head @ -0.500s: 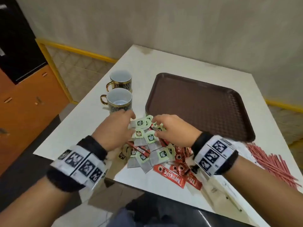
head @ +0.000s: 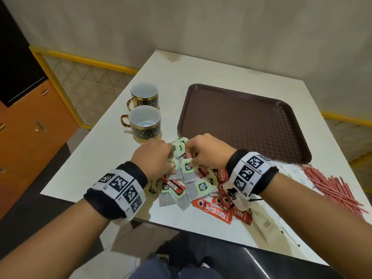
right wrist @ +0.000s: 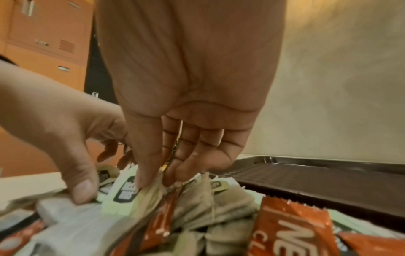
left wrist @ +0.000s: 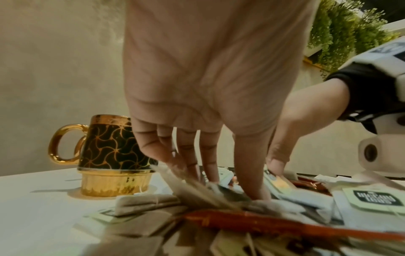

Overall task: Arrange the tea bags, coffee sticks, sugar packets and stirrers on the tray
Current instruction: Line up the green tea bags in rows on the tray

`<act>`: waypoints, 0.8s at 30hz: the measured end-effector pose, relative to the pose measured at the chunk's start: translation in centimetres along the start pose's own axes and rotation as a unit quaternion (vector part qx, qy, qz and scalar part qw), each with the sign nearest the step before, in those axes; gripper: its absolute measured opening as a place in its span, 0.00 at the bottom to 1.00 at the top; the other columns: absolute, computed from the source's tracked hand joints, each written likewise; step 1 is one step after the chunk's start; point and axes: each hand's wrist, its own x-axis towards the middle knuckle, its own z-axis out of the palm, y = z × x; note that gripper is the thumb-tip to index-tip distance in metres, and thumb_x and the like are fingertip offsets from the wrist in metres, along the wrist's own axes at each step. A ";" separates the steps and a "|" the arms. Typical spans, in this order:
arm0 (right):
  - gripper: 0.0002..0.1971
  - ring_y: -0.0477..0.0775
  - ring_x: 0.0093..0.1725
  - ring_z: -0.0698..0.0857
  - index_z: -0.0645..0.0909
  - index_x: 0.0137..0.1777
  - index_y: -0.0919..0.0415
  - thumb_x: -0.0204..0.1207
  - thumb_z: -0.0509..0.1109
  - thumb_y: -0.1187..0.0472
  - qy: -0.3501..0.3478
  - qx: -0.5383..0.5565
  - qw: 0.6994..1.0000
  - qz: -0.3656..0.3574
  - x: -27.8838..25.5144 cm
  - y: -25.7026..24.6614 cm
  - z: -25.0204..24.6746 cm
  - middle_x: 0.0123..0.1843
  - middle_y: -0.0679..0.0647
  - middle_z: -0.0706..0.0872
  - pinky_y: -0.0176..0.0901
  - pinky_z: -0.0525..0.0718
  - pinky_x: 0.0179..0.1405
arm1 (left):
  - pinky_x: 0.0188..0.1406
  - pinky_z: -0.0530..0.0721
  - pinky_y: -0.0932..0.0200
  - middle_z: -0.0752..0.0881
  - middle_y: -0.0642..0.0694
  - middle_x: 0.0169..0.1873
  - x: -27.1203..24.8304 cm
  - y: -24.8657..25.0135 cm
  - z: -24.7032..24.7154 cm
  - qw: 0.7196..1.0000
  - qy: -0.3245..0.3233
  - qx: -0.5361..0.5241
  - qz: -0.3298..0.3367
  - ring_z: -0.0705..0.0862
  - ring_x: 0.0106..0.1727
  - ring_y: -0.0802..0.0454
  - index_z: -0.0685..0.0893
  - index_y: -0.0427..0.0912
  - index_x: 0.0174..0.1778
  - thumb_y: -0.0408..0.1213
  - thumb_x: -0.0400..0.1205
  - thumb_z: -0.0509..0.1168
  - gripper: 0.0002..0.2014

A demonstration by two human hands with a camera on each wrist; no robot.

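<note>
Grey paper tea bags (head: 190,178) with green tags lie heaped; my left hand (head: 154,158) and right hand (head: 209,152) each pinch one.

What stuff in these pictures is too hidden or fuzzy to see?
- Fingertips of the left hand in the tea bags: head view, its own back hides them.
- Most of the white packets: head view, right wristband covers them; print too small.
- Base of the far cup: head view, near cup blocks it.
- Wording on the coffee stick: right wrist view, blurred, cut by the bottom edge.
</note>
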 end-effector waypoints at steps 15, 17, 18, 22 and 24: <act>0.03 0.47 0.34 0.87 0.85 0.45 0.66 0.76 0.73 0.73 0.145 0.297 0.939 0.097 -0.1 8.8 -9.9 0.37 0.55 0.87 0.42 0.90 0.37 | 0.37 0.75 0.60 0.84 0.55 0.31 4.9 2.7 -11.7 0.977 0.118 -0.172 0.049 0.81 0.34 0.55 0.86 0.51 0.39 0.37 0.72 0.77 0.07; 0.05 0.50 0.39 0.88 0.85 0.44 0.66 0.76 0.71 0.75 0.183 0.309 0.925 0.124 1.5 11.2 -11.4 0.39 0.57 0.87 0.45 0.91 0.43 | 0.43 0.79 0.57 0.86 0.50 0.38 9.2 3.8 -13.6 0.980 0.133 -0.140 0.044 0.82 0.40 0.50 0.88 0.48 0.45 0.35 0.75 0.75 0.05; 0.06 0.52 0.40 0.88 0.84 0.43 0.66 0.76 0.70 0.76 0.195 0.313 0.920 0.133 2.8 12.4 -11.9 0.39 0.57 0.86 0.46 0.92 0.44 | 0.46 0.80 0.57 0.86 0.48 0.41 11.7 4.2 -14.1 0.982 0.134 -0.123 0.040 0.83 0.43 0.48 0.89 0.47 0.47 0.33 0.76 0.72 0.06; 0.12 0.55 0.40 0.87 0.82 0.37 0.63 0.73 0.69 0.80 0.213 0.310 0.914 0.153 8.6 15.9 -13.5 0.36 0.56 0.85 0.48 0.91 0.41 | 0.48 0.85 0.55 0.89 0.42 0.52 21.2 4.9 -13.5 0.993 0.071 -0.090 0.000 0.87 0.51 0.42 0.90 0.43 0.52 0.26 0.77 0.67 0.11; 0.13 0.53 0.36 0.87 0.83 0.36 0.64 0.72 0.68 0.82 0.218 0.314 0.909 0.165 11.3 17.0 -13.8 0.34 0.56 0.84 0.45 0.89 0.34 | 0.51 0.88 0.52 0.89 0.40 0.52 25.0 4.7 -12.5 0.995 0.029 -0.091 -0.006 0.88 0.47 0.44 0.90 0.42 0.53 0.25 0.76 0.69 0.13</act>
